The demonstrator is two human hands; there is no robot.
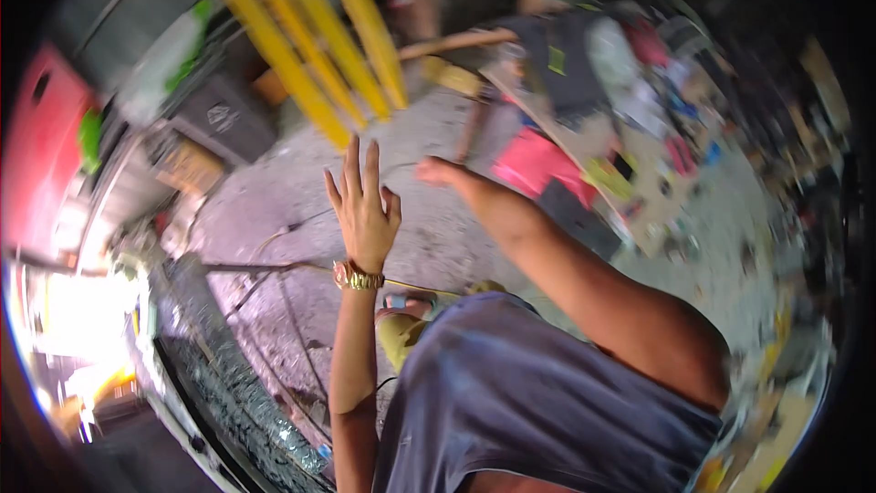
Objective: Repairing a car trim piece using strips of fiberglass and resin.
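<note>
My left hand [367, 219] is raised in the middle of the view, fingers stretched and spread, holding nothing. A gold-coloured watch [360, 277] circles that wrist. My right hand [438, 171] is held out just to its right; blur and its angle hide how the fingers are set, and no object shows in it. Beyond the left fingertips stand several yellow bars [315, 46], apparently upright parts of one frame. Whether the fingers touch them, I cannot tell.
Cords [292, 228] and a dark rod [246, 267] lie across the rough concrete floor. At the right is a low board [593, 137] with clutter and a red-pink sheet [538, 164] beside it. Another person's arm [465, 41] shows beyond. A dark grey bin [228, 114] stands left.
</note>
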